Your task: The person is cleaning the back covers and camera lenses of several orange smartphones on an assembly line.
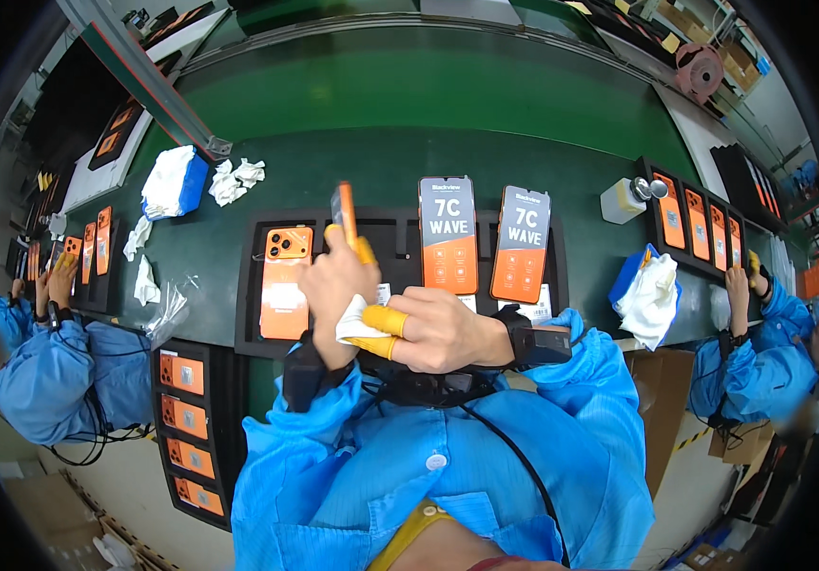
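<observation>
My left hand [336, 281] grips an orange phone [344, 207], tilted so its narrow side shows, above a black foam tray [389, 240]. Yellow finger covers are on both hands. A white cloth [351, 322] is pinched in the fingers of my right hand [443, 330], which crosses close below the left wrist. Left of my hands, another orange phone [283, 295] lies back up in the tray, its cameras at the top. To the right lie two phones with grey and orange printed front films, one nearer the middle [448, 233] and one farther right [521, 245].
Blue bins with white cloths stand at the left [193, 186] and right [630, 290]. Crumpled cloths [235, 179] lie back left. A pump bottle [623, 202] stands beside a tray of phones [695, 226]. Co-workers sit left [62, 366] and right [761, 352]. A phone tray [164, 433] is lower left.
</observation>
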Demonstrator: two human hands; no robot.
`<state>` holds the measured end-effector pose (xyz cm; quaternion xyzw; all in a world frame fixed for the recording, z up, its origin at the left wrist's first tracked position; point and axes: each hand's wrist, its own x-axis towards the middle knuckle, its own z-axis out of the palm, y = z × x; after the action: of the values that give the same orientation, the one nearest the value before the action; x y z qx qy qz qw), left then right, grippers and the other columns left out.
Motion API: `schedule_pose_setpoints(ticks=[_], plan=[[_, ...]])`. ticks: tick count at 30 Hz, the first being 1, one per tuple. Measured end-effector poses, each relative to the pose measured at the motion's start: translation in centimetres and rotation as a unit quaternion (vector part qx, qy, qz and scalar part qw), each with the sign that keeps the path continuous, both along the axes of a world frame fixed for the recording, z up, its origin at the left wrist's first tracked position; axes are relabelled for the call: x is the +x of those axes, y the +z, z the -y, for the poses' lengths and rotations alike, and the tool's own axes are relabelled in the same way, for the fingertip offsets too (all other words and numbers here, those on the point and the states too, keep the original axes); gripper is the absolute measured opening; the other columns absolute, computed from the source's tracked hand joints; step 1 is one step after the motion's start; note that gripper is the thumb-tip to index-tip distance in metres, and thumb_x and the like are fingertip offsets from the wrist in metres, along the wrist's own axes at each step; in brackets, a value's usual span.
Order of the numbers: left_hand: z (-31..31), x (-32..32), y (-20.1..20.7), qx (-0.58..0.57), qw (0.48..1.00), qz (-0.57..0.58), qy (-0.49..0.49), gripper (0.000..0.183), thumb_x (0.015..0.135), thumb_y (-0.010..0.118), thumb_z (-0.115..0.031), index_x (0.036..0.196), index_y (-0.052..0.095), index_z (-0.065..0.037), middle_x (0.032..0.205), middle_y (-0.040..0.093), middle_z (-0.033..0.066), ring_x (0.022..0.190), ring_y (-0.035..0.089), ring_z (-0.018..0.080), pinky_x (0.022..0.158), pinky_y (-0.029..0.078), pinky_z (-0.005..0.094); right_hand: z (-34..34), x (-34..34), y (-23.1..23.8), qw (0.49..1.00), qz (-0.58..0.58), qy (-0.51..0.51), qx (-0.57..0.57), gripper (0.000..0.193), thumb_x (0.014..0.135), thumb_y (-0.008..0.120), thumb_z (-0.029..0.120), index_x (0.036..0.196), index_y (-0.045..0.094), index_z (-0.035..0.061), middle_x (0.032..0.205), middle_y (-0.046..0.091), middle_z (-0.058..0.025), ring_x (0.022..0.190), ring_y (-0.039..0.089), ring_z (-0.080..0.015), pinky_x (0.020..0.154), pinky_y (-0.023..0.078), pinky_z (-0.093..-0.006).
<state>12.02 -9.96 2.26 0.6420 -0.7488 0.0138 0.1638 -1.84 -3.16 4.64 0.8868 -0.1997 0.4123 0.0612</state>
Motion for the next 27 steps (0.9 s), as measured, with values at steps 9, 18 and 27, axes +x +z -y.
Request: schedule_pose_setpoints(ticks=[9,18,27], plan=[[-0.2,2.0,-1.3,0.000,0.965,-0.244,-0.097,0.026,0.082,0.069,-0.024,0.097,0.062,-0.004,0.062,0.059,0.0203,0.058,0.060,0.0379,0.052,0.046,0.0465,-0.4,-1.8,-0.4,0.993,-0.026,-0.081,0.080,0.031,0.066,0.065,0.008,0.096,0.066,0.0012,0.093,0.059,-0.0098,0.075,0.057,-0.0222,0.059,0.044,-0.0327],[-4.9,8.9,-3.8,-0.058,0.990,0.039,0.122,0.044,0.081,0.067,-0.026,0.116,0.054,-0.002,0.118,0.046,0.0171,0.117,0.037,0.0353,0.085,0.030,0.0506,2.2,-2.6,-1.0,0.927,0.145,-0.140,0.317,0.059,0.065,0.041,-0.016,0.115,0.063,0.0056,0.095,0.059,-0.0174,0.078,0.060,-0.0312,0.068,0.049,-0.0301],[-4.6,9.0,-3.4,-0.017,0.982,-0.070,0.175,0.050,0.073,0.077,-0.022,0.108,0.052,0.004,0.119,0.044,0.0215,0.116,0.036,0.0349,0.085,0.026,0.0502,3.6,-4.4,-2.9,0.463,0.506,0.102,0.721,0.023,0.092,0.053,0.005,0.114,0.059,0.0033,0.092,0.062,-0.0046,0.071,0.055,-0.0095,0.062,0.046,-0.0254]])
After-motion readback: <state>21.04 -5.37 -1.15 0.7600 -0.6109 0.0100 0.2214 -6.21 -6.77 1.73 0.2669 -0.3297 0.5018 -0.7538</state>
